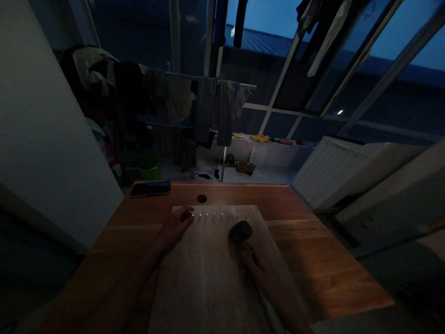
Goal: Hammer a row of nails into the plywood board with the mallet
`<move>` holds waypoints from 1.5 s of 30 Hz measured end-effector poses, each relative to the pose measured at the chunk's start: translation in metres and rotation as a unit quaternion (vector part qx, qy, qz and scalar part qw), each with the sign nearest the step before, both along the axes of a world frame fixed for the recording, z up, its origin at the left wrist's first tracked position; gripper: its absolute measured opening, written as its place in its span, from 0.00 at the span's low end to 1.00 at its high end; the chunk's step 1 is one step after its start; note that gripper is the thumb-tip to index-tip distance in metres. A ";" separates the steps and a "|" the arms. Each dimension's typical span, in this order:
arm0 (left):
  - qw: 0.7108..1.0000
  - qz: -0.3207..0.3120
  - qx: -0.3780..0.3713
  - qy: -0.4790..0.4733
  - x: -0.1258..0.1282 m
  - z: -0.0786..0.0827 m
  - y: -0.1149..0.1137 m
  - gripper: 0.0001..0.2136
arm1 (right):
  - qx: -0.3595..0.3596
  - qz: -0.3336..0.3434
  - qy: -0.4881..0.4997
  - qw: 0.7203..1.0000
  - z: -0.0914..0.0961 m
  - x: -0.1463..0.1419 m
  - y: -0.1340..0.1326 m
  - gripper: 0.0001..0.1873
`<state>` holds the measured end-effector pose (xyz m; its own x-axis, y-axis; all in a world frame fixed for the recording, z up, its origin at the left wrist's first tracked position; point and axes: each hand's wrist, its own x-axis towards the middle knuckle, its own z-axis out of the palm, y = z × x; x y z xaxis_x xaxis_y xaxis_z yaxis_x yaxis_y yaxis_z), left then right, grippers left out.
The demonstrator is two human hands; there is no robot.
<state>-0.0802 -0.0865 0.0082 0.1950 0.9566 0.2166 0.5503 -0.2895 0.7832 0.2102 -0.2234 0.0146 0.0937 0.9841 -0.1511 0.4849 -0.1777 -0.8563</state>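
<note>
A pale wooden board (205, 269) lies on the table, with a row of several thin shiny nails (221, 216) standing up near its far edge. My left hand (180, 220) rests at the board's far left corner, thumb and forefinger closing on the leftmost nail (192, 215). My right hand (256, 262) is wrapped round the handle of a mallet (240, 231). The dark mallet head is over the board, just nearer to me than the right end of the nail row. Dim light hides the fine detail of the fingertips.
A phone (150, 188) lies at the table's far left corner, near a round hole (201, 198) in the wooden table (323, 260). Beyond stand a rack of hanging clothes (208, 106) and a green basket (151, 169). A white ribbed object (333, 167) stands at the right.
</note>
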 end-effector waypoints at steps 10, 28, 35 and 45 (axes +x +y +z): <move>0.999 0.015 -0.003 -0.045 -0.001 -0.002 -0.001 0.11 | 0.026 0.119 0.092 0.988 0.022 -0.059 0.033 0.25; 0.999 0.008 -0.002 -0.045 -0.001 -0.003 -0.002 0.17 | 0.072 0.147 0.018 0.986 0.027 -0.115 0.064 0.13; 0.998 0.003 -0.004 -0.056 -0.001 -0.005 -0.002 0.17 | 0.083 0.161 -0.024 0.983 0.030 -0.114 0.066 0.13; 0.999 0.024 0.026 -0.012 -0.001 -0.009 -0.003 0.22 | 0.012 -0.077 0.321 0.944 0.016 -0.070 0.023 0.30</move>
<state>-0.0815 -0.0898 -0.0005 0.1440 0.9518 0.2708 0.5457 -0.3047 0.7806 0.1404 -0.2004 0.0305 0.1332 0.9698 -0.2043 -0.1654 -0.1815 -0.9694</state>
